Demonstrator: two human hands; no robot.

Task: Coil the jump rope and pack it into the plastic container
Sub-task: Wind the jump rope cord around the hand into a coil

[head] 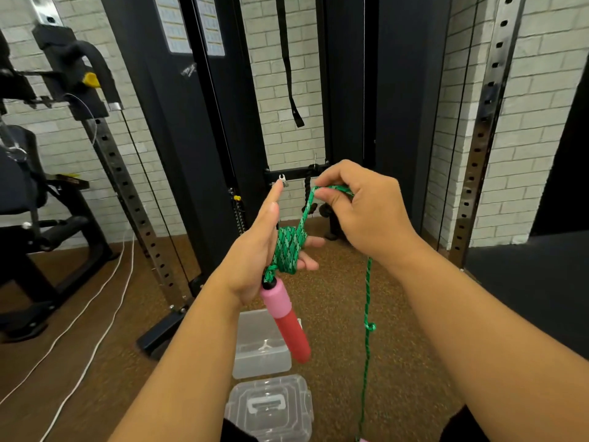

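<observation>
A green braided jump rope (pixel 368 301) is wound in several turns around the fingers of my left hand (pixel 259 250), which is held flat and upright. The rope's pink and red handle (pixel 288 323) hangs down from that coil. My right hand (pixel 360 208) pinches the rope above the coil, a little to the right. From there the loose rope, with a small knot in it, drops to the floor. Below my hands, a clear plastic container (pixel 248 362) stands open on the floor. Its clear lid (pixel 271 406) with a handle lies just nearer to me.
A black cable machine (pixel 178 138) and a steel upright with holes (pixel 127 173) stand ahead on the brown floor. A second perforated upright (pixel 481 129) is at the right. White cords (pixel 105 288) trail over the floor at the left, by a black bench (pixel 22 193).
</observation>
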